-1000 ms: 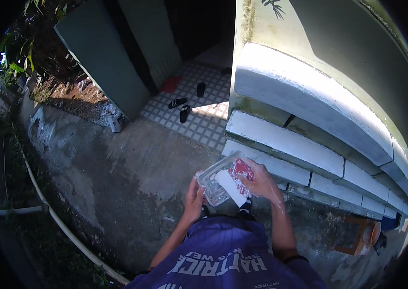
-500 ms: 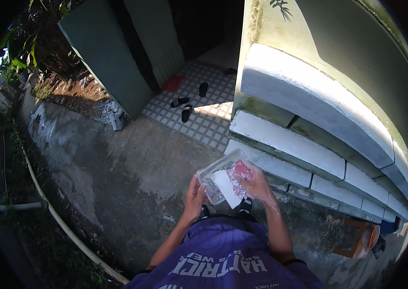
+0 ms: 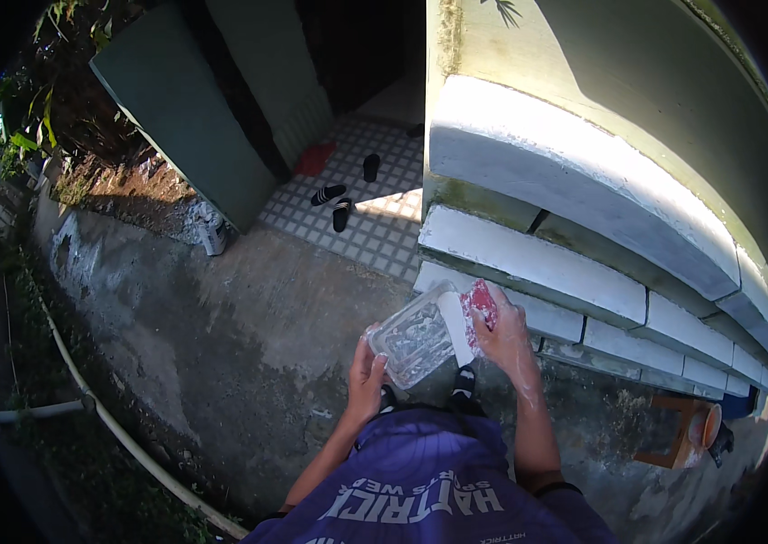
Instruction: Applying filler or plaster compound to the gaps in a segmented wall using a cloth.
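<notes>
My left hand (image 3: 367, 374) grips the near left edge of a clear plastic tub (image 3: 411, 340), its thumb over the rim. The tub is tilted toward me, and whitish wet residue coats its inside. In my right hand (image 3: 506, 335), smeared with white, is a scraper (image 3: 459, 328) with a broad, flat white blade and a red grip caked in white. The blade stands along the right side of the tub; whether it touches the rim I cannot tell. Fingers and white smears hide part of the red grip.
White-coated block ledges (image 3: 529, 263) step along the wall at right. Dark slippers (image 3: 341, 215) and a red cloth (image 3: 315, 160) lie on the tiled doorway floor. A wooden frame (image 3: 674, 431) sits low at right. A pale pipe (image 3: 121, 426) edges the concrete at left.
The scraper has moved right, from over the inside of the tub to its right edge, with my right hand. More of the tub's inside shows. The view has shifted slightly.
</notes>
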A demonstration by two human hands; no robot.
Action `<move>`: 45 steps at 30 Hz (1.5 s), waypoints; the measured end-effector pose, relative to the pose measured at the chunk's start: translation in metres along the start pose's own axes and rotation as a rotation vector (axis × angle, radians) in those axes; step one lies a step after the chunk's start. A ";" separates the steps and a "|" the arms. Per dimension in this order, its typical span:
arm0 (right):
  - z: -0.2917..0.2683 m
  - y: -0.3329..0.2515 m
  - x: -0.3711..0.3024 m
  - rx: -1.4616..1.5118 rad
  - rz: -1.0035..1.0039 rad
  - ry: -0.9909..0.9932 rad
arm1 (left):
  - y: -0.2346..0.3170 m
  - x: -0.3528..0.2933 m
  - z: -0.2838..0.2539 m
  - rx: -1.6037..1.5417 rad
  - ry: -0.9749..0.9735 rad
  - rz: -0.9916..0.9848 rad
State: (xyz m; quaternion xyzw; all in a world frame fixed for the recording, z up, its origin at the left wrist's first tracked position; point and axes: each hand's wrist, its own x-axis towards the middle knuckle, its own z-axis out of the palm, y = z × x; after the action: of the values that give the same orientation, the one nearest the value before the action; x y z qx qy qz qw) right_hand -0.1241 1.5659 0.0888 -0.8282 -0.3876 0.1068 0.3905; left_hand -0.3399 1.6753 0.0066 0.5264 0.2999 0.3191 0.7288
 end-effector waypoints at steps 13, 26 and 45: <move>-0.007 -0.003 0.008 0.112 -0.019 0.032 | 0.036 -0.008 0.020 0.205 -0.151 -0.067; -0.013 0.006 0.008 0.283 0.033 -0.119 | 0.020 -0.006 0.019 0.155 -0.162 0.046; 0.000 -0.012 -0.008 0.219 -0.133 -0.197 | 0.009 -0.005 0.023 0.237 -0.135 0.044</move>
State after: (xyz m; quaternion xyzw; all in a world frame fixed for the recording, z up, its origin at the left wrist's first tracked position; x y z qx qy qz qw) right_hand -0.1359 1.5647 0.0969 -0.7384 -0.4643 0.2032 0.4448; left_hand -0.3267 1.6605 0.0214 0.6356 0.2743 0.2610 0.6728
